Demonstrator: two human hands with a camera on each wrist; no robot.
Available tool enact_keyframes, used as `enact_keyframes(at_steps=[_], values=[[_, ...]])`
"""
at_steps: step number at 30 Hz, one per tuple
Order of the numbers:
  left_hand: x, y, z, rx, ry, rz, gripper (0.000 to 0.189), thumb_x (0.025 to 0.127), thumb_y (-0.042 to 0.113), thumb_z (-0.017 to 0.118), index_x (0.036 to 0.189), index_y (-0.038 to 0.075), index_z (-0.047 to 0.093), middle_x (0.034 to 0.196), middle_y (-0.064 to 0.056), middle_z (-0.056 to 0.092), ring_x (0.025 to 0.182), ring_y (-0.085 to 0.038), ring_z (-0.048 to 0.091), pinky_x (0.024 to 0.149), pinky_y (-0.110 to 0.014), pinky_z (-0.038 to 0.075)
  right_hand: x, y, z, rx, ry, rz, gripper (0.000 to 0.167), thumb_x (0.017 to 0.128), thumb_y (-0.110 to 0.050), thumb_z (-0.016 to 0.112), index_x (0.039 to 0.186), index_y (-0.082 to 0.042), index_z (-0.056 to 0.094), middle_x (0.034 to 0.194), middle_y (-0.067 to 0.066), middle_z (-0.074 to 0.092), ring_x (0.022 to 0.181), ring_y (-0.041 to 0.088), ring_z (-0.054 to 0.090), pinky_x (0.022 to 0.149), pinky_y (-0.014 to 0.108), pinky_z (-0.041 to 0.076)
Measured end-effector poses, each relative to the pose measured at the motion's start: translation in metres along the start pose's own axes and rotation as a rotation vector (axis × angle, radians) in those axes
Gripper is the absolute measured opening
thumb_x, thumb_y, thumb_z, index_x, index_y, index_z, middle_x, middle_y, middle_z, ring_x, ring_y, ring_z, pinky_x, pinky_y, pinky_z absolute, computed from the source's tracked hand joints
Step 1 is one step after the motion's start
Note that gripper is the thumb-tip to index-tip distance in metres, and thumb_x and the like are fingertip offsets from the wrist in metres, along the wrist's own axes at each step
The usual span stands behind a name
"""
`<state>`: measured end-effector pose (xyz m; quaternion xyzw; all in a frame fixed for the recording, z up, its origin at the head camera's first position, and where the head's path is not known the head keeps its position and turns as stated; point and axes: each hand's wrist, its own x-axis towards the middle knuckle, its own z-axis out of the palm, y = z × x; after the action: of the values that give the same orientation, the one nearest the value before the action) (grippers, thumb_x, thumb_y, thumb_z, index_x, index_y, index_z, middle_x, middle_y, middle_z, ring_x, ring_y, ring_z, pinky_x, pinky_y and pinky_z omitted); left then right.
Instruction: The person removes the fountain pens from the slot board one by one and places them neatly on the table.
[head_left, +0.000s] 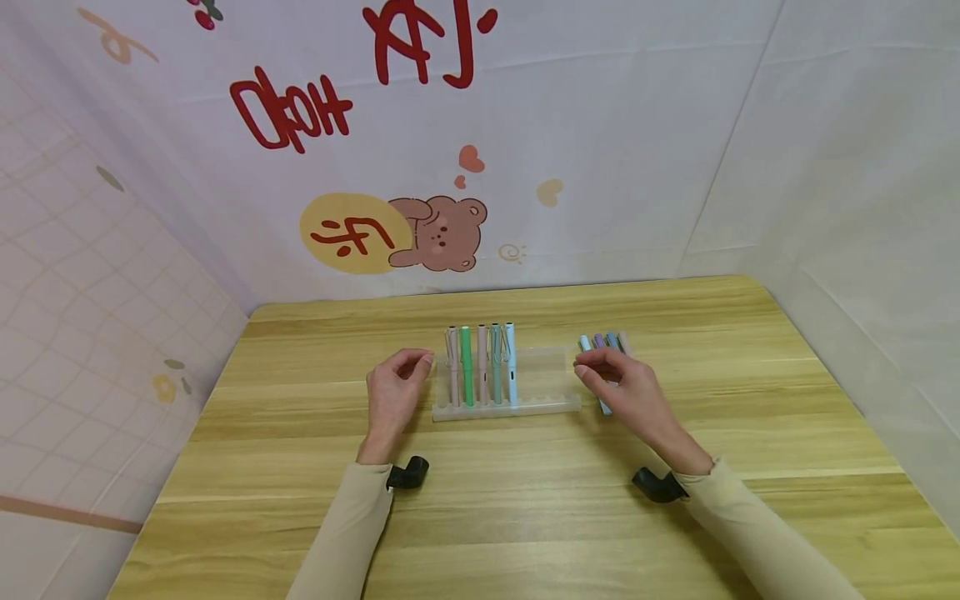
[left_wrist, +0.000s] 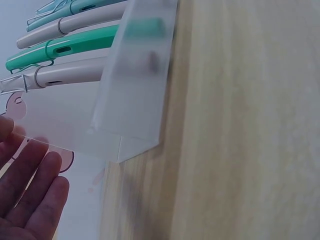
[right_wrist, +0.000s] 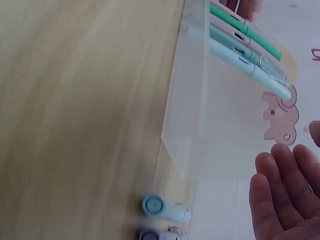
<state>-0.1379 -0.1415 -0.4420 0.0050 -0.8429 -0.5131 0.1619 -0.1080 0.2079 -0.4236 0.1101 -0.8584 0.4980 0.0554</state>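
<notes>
A clear plastic pen stand stands on the table, holding several capped pens upright in its left part, among them a green pen and a light blue pen. My left hand is at the stand's left edge. In the left wrist view its thumb and fingertips meet the clear panel's edge, pinching it. Beside the stand's right edge is my right hand, its fingers bent loosely with nothing visible between them. Whether it touches the panel is unclear. Behind it, several more pens lie partly hidden.
A wooden table bears the stand. Behind it hangs a white cloth printed with red characters and a bear. Black wrist mounts sit at both cuffs. The loose pens, pale blue and purple, lie close to the stand's right end.
</notes>
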Motion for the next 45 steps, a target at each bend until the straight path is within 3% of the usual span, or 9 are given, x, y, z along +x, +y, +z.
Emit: enact_keyframes(at_steps=[8, 15, 21, 29, 37, 45], values=[[0.0, -0.001, -0.001, 0.012, 0.007, 0.013, 0.015, 0.097, 0.02, 0.074, 0.099, 0.008, 0.081, 0.097, -0.006, 0.079, 0.085, -0.019, 0.073, 0.077, -0.031, 0.054, 0.001, -0.005, 0.015, 0.02, -0.044, -0.022, 0.02, 0.102, -0.024, 0.07, 0.115, -0.01, 0.074, 0.111, 0.002, 0.076, 0.102, 0.019, 0.072, 0.087, 0.029, 0.056], [0.001, 0.0, -0.002, 0.022, 0.006, 0.012, 0.014, 0.097, 0.02, 0.075, 0.099, 0.008, 0.081, 0.096, -0.005, 0.079, 0.085, -0.019, 0.072, 0.077, -0.029, 0.054, 0.005, -0.008, 0.028, 0.044, -0.102, -0.076, 0.021, 0.101, -0.021, 0.07, 0.117, -0.007, 0.074, 0.113, 0.006, 0.076, 0.105, 0.026, 0.072, 0.088, 0.037, 0.057], [0.002, -0.001, -0.002, 0.024, -0.001, 0.018, 0.014, 0.097, 0.021, 0.074, 0.099, 0.008, 0.081, 0.096, -0.005, 0.079, 0.084, -0.019, 0.072, 0.076, -0.03, 0.054, 0.007, -0.011, 0.039, 0.049, -0.149, -0.045, 0.027, 0.1, -0.027, 0.071, 0.121, -0.008, 0.073, 0.118, 0.006, 0.075, 0.112, 0.028, 0.07, 0.093, 0.046, 0.056], [0.002, 0.0, -0.002, 0.02, -0.005, 0.024, 0.015, 0.097, 0.021, 0.074, 0.099, 0.008, 0.081, 0.095, -0.005, 0.079, 0.084, -0.019, 0.072, 0.076, -0.028, 0.054, 0.012, -0.013, 0.052, 0.051, -0.197, 0.001, 0.037, 0.101, -0.028, 0.07, 0.13, -0.005, 0.069, 0.126, 0.015, 0.071, 0.114, 0.03, 0.069, 0.095, 0.048, 0.055], [0.002, -0.001, -0.002, 0.018, -0.012, 0.027, 0.015, 0.097, 0.021, 0.074, 0.1, 0.007, 0.081, 0.096, -0.006, 0.079, 0.086, -0.02, 0.072, 0.079, -0.033, 0.055, 0.02, -0.01, 0.063, 0.094, -0.224, 0.01, 0.042, 0.102, -0.021, 0.069, 0.138, -0.001, 0.061, 0.13, 0.015, 0.069, 0.116, 0.029, 0.068, 0.099, 0.048, 0.053], [0.001, -0.001, -0.002, 0.012, -0.006, 0.03, 0.014, 0.097, 0.019, 0.074, 0.1, 0.007, 0.08, 0.096, -0.007, 0.078, 0.086, -0.021, 0.072, 0.078, -0.033, 0.055, 0.025, -0.012, 0.071, 0.081, -0.224, 0.056, 0.04, 0.101, -0.024, 0.07, 0.135, -0.004, 0.063, 0.124, 0.01, 0.071, 0.112, 0.025, 0.069, 0.096, 0.044, 0.055]])
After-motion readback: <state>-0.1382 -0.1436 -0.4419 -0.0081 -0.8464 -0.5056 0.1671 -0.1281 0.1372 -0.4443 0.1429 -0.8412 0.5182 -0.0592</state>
